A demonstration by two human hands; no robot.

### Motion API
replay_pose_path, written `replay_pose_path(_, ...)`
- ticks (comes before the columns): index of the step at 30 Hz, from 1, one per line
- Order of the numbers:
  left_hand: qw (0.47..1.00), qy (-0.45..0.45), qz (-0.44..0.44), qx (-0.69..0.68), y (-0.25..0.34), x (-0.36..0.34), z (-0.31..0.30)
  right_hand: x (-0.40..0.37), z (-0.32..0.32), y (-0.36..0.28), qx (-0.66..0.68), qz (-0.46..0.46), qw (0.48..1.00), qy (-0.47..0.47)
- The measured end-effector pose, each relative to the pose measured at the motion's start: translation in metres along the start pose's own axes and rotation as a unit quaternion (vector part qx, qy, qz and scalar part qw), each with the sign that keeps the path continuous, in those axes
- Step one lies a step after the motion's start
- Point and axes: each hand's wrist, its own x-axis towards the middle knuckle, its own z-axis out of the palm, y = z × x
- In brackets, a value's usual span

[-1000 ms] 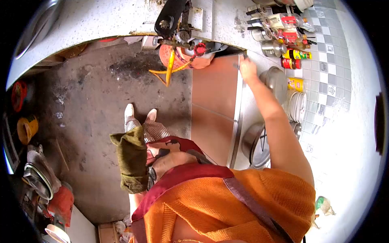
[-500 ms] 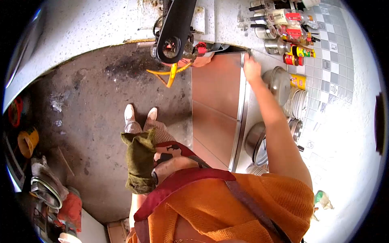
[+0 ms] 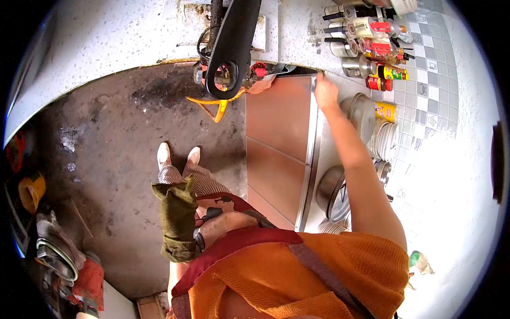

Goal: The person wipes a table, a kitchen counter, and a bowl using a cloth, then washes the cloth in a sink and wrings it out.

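Observation:
My right hand (image 3: 326, 95) is curled at the far corner of the metal edge strip (image 3: 313, 143), which runs along the top of a brown tiled panel (image 3: 281, 125). What its fingers hold, if anything, is hidden. Close to my waist, my left hand (image 3: 226, 226) lies across the apron (image 3: 239, 239) with a dark band at the wrist. Its fingers are mostly out of sight. An olive-green sleeve cover or cloth (image 3: 178, 220) is around that bent arm.
On the right counter stand several bottles and jars (image 3: 366, 48), a metal pot (image 3: 330, 189), a lidded pan (image 3: 361, 117) and stacked white bowls (image 3: 383, 139). A black-armed device with a yellow handle (image 3: 220, 109) juts out ahead. Basins (image 3: 58, 260) sit at lower left.
The view has shifted slightly, so most things appear a little left and lower. My right hand stays at the same corner of the edge strip.

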Motion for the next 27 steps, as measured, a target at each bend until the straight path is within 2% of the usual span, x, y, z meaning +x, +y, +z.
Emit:
replay_pose_path(2, 1.0, 0.011, -0.012, -0.008, 0.009, -0.003, 0.004, 0.026, -0.003, -0.006, 0.032, 0.043, 0.998, 0.027)
replay_pose_path(3, 1.0, 0.014, -0.016, -0.006, 0.004, -0.003, 0.001, 0.018, -0.003, -0.007, 0.034, 0.041, 0.998, 0.023)
replay_pose_path(5, 0.997, -0.013, -0.036, -0.064, -0.009, -0.002, -0.007, -0.008, -0.011, -0.008, 0.135, 0.12, 0.982, 0.05)
replay_pose_path(6, 0.997, -0.016, -0.036, -0.061, -0.011, -0.001, -0.01, -0.017, -0.007, -0.006, 0.118, 0.162, 0.98, 0.005)
replay_pose_path(7, 0.995, -0.008, 0.093, 0.046, -0.012, 0.001, -0.009, -0.018, -0.008, -0.005, 0.116, 0.163, 0.98, 0.008)
replay_pose_path(8, 0.964, 0.004, 0.221, 0.15, -0.014, 0.006, -0.008, -0.015, -0.01, -0.005, 0.121, 0.153, 0.981, 0.006)
replay_pose_path(9, 0.963, 0.005, 0.223, 0.15, -0.022, 0.017, -0.009, -0.014, -0.009, -0.006, 0.127, 0.144, 0.981, 0.001)
replay_pose_path(10, 0.929, 0.033, 0.333, 0.154, -0.035, 0.034, -0.007, 0.002, -0.007, -0.003, 0.153, 0.131, 0.979, 0.009)
replay_pose_path(11, 0.883, 0.061, 0.437, 0.158, -0.02, 0.032, 0.0, 0.022, -0.01, -0.004, 0.108, 0.122, 0.986, 0.032)
replay_pose_path(12, 0.999, 0.013, 0.032, -0.039, -0.011, 0.003, -0.005, 0.032, -0.011, -0.007, 0.107, 0.139, 0.984, 0.041)
replay_pose_path(13, 0.999, 0.015, 0.029, -0.039, -0.016, 0.006, -0.006, 0.032, -0.012, -0.011, 0.106, 0.159, 0.981, 0.044)
replay_pose_path(15, 0.972, 0.017, 0.203, 0.118, -0.033, 0.013, -0.015, -0.002, -0.013, -0.015, 0.123, 0.18, 0.976, 0.018)
replay_pose_path(16, 0.935, 0.02, 0.3, 0.186, -0.032, 0.023, -0.014, -0.002, -0.02, -0.013, 0.142, 0.198, 0.97, 0.017)
replay_pose_path(17, 0.935, 0.017, 0.303, 0.184, -0.019, 0.015, -0.011, -0.006, -0.022, -0.011, 0.139, 0.201, 0.97, 0.02)
replay_pose_path(19, 0.988, 0.013, 0.131, 0.081, 0.005, -0.004, -0.006, -0.002, -0.016, -0.011, 0.127, 0.183, 0.975, 0.008)
replay_pose_path(20, 0.921, 0.034, 0.318, 0.222, -0.016, 0.015, -0.01, 0.014, -0.012, -0.009, 0.107, 0.171, 0.979, 0.036)
replay_pose_path(21, 0.922, 0.034, 0.315, 0.222, -0.039, 0.019, -0.015, 0.017, -0.007, -0.007, 0.106, 0.169, 0.979, 0.034)
replay_pose_path(24, 0.996, -0.009, 0.089, 0.014, -0.04, 0.01, -0.018, 0.022, -0.017, -0.015, 0.122, 0.169, 0.977, 0.044)
replay_pose_path(26, 0.99, -0.039, -0.059, -0.126, -0.035, 0.009, -0.021, 0.003, -0.014, -0.015, 0.122, 0.179, 0.976, 0.03)
replay_pose_path(27, 0.99, -0.042, -0.057, -0.125, -0.033, 0.012, -0.022, -0.009, -0.011, -0.012, 0.12, 0.188, 0.975, 0.016)
